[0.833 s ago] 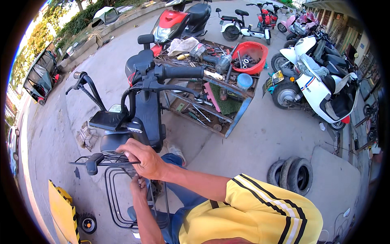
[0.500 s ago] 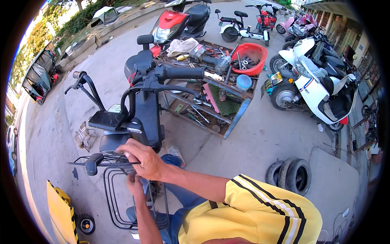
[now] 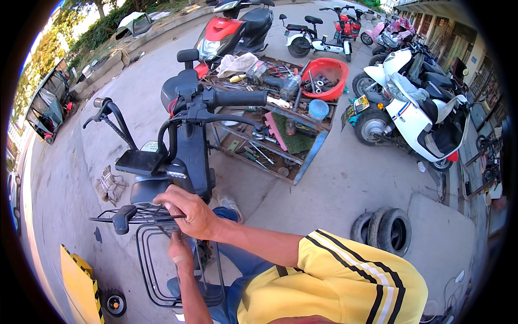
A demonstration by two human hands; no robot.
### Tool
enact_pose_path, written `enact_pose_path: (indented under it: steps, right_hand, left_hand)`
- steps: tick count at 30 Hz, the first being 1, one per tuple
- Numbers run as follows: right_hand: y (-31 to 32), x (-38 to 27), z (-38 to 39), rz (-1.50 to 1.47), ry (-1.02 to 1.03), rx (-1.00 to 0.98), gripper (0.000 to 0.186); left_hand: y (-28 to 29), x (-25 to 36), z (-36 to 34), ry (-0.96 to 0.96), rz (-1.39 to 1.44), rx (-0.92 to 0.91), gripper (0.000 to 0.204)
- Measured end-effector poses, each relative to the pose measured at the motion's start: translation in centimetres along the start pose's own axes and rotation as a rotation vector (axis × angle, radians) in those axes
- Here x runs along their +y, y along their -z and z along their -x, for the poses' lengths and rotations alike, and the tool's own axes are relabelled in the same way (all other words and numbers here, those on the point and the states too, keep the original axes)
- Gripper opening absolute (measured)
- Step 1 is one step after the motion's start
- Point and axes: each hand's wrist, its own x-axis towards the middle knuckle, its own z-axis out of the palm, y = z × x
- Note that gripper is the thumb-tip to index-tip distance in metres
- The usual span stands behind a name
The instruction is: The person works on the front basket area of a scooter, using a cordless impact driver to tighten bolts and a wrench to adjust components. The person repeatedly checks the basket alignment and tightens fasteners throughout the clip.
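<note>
A black wire basket [image 3: 141, 259] is at the front of a dark electric scooter [image 3: 186, 154]. My right hand [image 3: 191, 213] is closed at the basket's upper rim, beside the headlight housing; what its curled fingers grip is hidden. Just below it, my left hand [image 3: 181, 252] reaches up inside or behind the basket wires. Its fingertips are pressed together under the right hand, and whatever they pinch cannot be made out. A dark grey grip-shaped piece [image 3: 124, 218] rests against the basket's left rim. Above stand the handlebar with its black grip [image 3: 236, 98] and a dark display [image 3: 139, 161].
A metal tool cart [image 3: 310, 156] beyond the scooter carries a power tool, loose tools and a red bowl [image 3: 341, 81] of metal parts. Old tyres [image 3: 393, 232] lie at right, near parked white scooters [image 3: 429, 129]. A yellow panel [image 3: 80, 281] stands at lower left, beside a small wheel [image 3: 114, 303].
My left hand has moved slightly upward and turned, showing more of its back. The right hand stays at the rim. The whole view has shifted a little.
</note>
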Motion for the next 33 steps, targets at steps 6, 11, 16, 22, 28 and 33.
enact_pose_path:
  steps: [6, 11, 16, 22, 28, 33]
  right_hand:
    - [-0.2, 0.7, 0.1, 0.016, 0.049, 0.028, 0.026]
    - [0.1, 0.2, 0.2, 0.017, -0.048, -0.02, 0.027]
    - [-0.2, 0.6, 0.0, 0.006, 0.037, 0.034, 0.026]
    - [-0.1, 0.3, 0.0, 0.0, 0.011, 0.001, 0.025]
    - [0.0, 0.6, 0.1, -0.007, 0.009, 0.02, 0.027]
    - [-0.2, 0.2, 0.0, -0.01, 0.023, 0.035, 0.027]
  left_hand:
    - [0.8, 0.3, -0.8, 1.075, 1.204, -0.156, 0.012]
    - [0.8, 1.6, -0.9, 0.438, 0.481, -0.093, 0.011]
    - [0.8, 2.1, -0.6, 0.121, 0.196, -0.003, 0.009]
    - [0.2, -1.3, -0.7, 1.266, 1.616, -0.062, 0.009]
    - [0.1, 2.6, -1.4, 0.349, 0.197, -0.01, 0.008]
    - [0.3, 2.4, -0.6, 0.279, 0.081, -0.042, 0.011]
